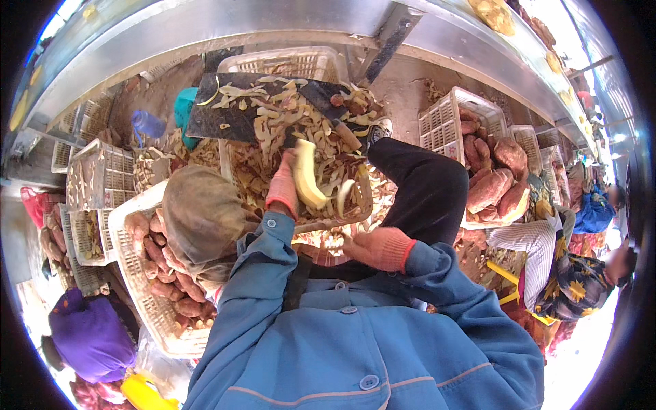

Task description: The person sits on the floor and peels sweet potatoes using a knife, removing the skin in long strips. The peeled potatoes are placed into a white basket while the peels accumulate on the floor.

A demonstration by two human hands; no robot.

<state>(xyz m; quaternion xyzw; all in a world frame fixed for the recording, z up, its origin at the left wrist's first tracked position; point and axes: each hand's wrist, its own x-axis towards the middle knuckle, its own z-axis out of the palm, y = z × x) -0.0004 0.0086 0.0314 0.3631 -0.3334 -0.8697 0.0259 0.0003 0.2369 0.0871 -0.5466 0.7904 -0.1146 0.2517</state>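
My left hand (283, 185), in a pink-red knit glove, grips a long peeled pale-yellow sweet potato (310, 177), held upright over a plastic crate (366, 202) full of peelings. A curled strip of peel (345, 197) is close to the tuber's lower end. My right hand (382, 248), in a matching glove, is blurred near my lap with its fingers curled. Whether it holds a tool cannot be made out. Beyond the crate, a dark board (225, 120) is strewn with peelings (289, 105); an unpeeled root or handle-like piece (347, 136) lies at its near right.
Unpeeled sweet potatoes (189, 287) fill a white crate (120, 246) at my left. Another crate (441, 125) of them stands at my right. A metal table (287, 20) spans the far side. People sit nearby: one in purple (92, 335), another in a flowered top (576, 282).
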